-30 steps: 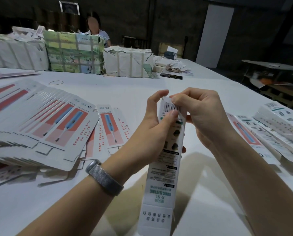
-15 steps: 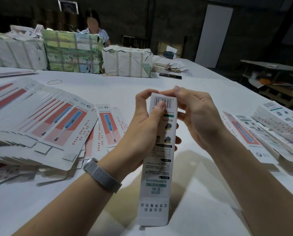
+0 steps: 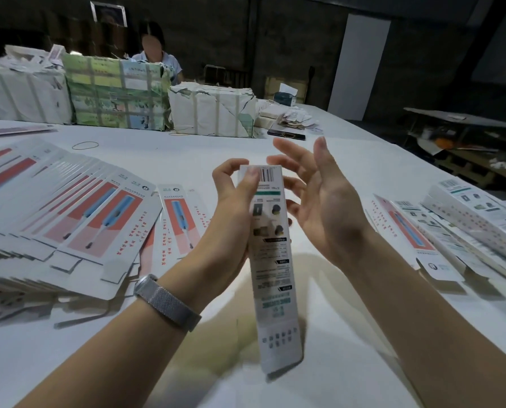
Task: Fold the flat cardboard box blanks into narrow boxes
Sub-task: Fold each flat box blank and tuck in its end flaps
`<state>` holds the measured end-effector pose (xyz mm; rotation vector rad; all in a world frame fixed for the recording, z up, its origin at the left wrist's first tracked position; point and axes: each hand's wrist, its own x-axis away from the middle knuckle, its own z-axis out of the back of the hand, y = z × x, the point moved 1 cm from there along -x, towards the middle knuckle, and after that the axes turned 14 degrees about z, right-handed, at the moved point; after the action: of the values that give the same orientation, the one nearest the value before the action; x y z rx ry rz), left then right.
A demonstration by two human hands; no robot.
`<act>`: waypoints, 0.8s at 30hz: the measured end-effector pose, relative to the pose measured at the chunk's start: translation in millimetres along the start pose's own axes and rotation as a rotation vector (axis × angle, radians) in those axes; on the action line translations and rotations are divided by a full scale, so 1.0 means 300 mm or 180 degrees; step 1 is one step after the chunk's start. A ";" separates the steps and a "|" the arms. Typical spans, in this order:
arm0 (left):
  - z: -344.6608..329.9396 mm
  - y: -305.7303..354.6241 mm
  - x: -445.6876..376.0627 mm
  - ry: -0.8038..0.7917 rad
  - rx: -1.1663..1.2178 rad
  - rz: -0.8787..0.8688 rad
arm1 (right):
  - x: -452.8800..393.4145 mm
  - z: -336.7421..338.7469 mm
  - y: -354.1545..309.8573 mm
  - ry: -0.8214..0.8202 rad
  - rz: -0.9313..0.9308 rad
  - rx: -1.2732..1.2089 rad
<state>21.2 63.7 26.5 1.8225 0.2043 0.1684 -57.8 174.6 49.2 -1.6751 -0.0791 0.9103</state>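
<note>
One hand only carries the narrow box (image 3: 271,248): the left hand (image 3: 234,210) grips its upper part, thumb pressed on the barcode panel and fingers curled round the far edge. The right hand (image 3: 319,201) is just beside the box on its right, fingers spread and holding nothing. The box stands nearly upright above the table (image 3: 319,363), its lower end unsupported and tilted toward the wearer.

Risk 1: a single-point grip near the top lets the long body swing or twist; likely cause, no second hand.

Risk 2: thumb pressure could dent the upper panel.

Risk 3: whether the top flap is fully tucked cannot be told; if not, it may spring open.

Fanned flat blanks (image 3: 69,216) lie left of the box; more boxes (image 3: 466,225) lie right of it.
</note>
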 end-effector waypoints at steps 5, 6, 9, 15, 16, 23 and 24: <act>-0.003 0.009 0.007 -0.0506 0.0648 -0.0185 | 0.015 -0.002 -0.037 -0.0754 0.0385 0.2289; 0.000 0.010 0.008 -0.0568 0.0684 -0.0220 | 0.018 -0.005 -0.041 -0.0799 0.0339 0.2385; 0.001 0.000 -0.002 -0.0690 0.0660 -0.0117 | 0.020 -0.003 -0.053 -0.0848 0.0208 0.2625; -0.014 -0.024 -0.053 0.0098 -0.0266 -0.0152 | -0.001 0.177 -0.184 -0.0386 -0.0301 0.3531; -0.007 -0.026 -0.061 0.0149 -0.0372 -0.0140 | -0.004 0.240 -0.211 -0.0199 -0.0458 0.3669; 0.070 -0.024 -0.062 0.0507 -0.1222 -0.0264 | 0.001 0.679 -0.211 -0.0150 -0.1803 0.4872; 0.075 -0.027 -0.058 0.0566 -0.1385 -0.0287 | 0.017 0.725 -0.189 -0.0200 -0.1835 0.5055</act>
<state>8.8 40.7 12.9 1.3634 0.3463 0.2883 -161.3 370.2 89.0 -0.0990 0.1051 0.3103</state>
